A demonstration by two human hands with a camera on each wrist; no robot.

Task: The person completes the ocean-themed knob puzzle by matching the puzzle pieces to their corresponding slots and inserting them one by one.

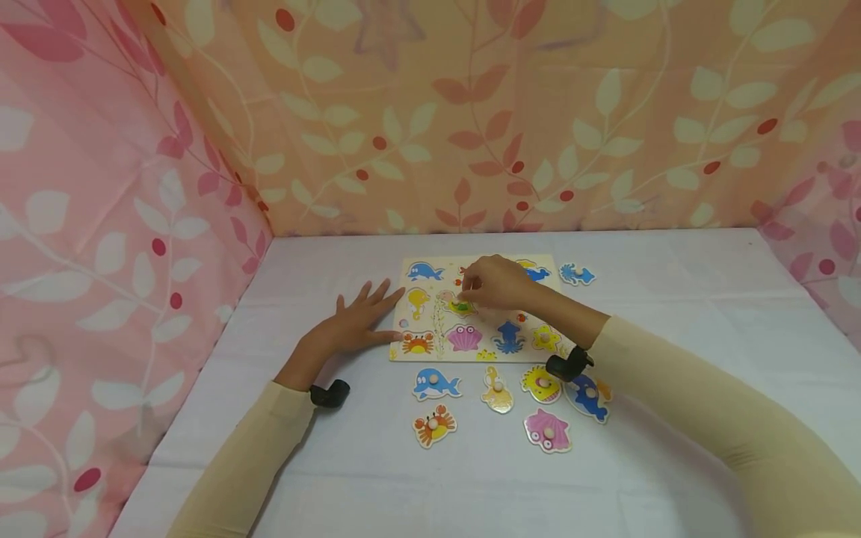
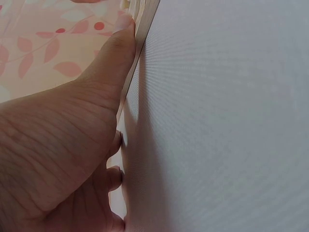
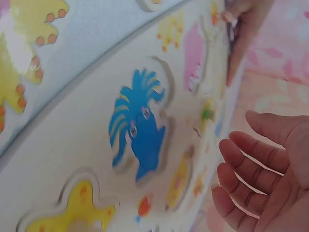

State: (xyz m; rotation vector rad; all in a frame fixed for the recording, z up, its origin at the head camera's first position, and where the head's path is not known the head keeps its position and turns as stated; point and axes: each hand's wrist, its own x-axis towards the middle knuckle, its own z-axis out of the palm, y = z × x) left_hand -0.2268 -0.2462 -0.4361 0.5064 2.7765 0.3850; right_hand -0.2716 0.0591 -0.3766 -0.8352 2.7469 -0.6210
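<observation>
A pale puzzle board (image 1: 484,355) with sea-animal pictures lies flat on the table. My left hand (image 1: 353,323) rests at its left side, fingers spread and the thumb along the edge, as the left wrist view also shows. Over the board's upper middle is my right hand (image 1: 501,284), its fingertips just by the green turtle (image 1: 460,307). In the right wrist view the fingers of that hand (image 3: 260,176) are loosely bent, with a gap to the thumb and nothing between them. The blue squid picture (image 3: 147,140) and a yellow starfish (image 3: 82,208) show on the board there.
In front of the board lie knobbed pieces: a whale (image 1: 435,385), a seahorse (image 1: 498,392), a crab (image 1: 434,427), a yellow fish (image 1: 541,385), a pink shell (image 1: 548,431) and a blue dolphin (image 1: 588,400). A blue squid piece (image 1: 576,274) sits right of the board. Patterned curtains (image 1: 430,112) stand behind.
</observation>
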